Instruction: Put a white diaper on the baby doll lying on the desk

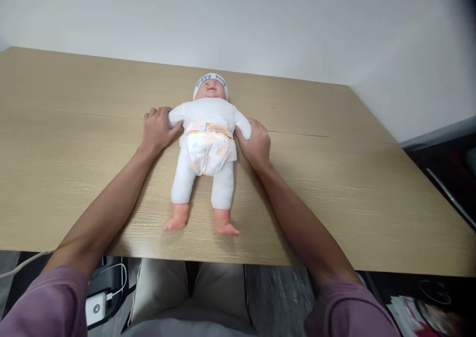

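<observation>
While lying face-up mid-counter (334, 188), head at 12 o'clock, feet at 6: baby doll (207, 148) in white suit, diaper (206, 151), cap. Left hand (158, 128) at 9 o'clock, grip closed on 1 doll arm. Right hand (256, 143) at 3 o'clock, grip closed on the other.

The doll (206, 148) has both its hands hidden, one under the left hand (158, 128) and one under the right hand (255, 143). The charger (95, 307) below the table (353, 188) is partly hidden by the left sleeve (48, 302), and the papers (424, 314) at the lower right are blurred and cut off.
</observation>
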`<state>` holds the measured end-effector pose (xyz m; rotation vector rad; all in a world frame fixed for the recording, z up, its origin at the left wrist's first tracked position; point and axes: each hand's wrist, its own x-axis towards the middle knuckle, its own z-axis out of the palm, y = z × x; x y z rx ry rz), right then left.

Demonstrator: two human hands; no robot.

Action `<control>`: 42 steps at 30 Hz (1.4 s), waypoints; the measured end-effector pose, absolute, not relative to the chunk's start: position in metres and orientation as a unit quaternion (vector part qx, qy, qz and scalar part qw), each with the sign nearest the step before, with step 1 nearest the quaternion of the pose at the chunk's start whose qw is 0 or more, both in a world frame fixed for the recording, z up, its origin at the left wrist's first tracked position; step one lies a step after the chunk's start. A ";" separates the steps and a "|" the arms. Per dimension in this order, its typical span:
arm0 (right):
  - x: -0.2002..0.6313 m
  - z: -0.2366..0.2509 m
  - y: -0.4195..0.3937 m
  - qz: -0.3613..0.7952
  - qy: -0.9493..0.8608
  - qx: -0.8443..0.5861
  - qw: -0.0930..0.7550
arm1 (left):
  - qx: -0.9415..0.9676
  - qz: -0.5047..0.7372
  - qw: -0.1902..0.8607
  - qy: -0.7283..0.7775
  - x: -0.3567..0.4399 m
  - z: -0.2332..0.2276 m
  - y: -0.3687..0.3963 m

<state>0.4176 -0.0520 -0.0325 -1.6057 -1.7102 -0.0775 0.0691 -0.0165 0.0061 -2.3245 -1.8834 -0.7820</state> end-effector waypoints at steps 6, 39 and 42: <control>0.396 0.003 -0.078 0.049 -0.624 -0.654 0.424 | -0.702 -0.236 -0.034 -0.671 0.093 0.053 -0.071; 0.351 -0.087 -0.409 0.385 -0.715 -0.526 0.254 | -0.684 0.004 -0.358 -0.635 0.024 -0.061 -0.552; 0.361 -0.092 -0.419 0.374 -0.713 -0.533 0.260 | -0.733 0.036 -0.268 -0.625 0.016 -0.055 -0.553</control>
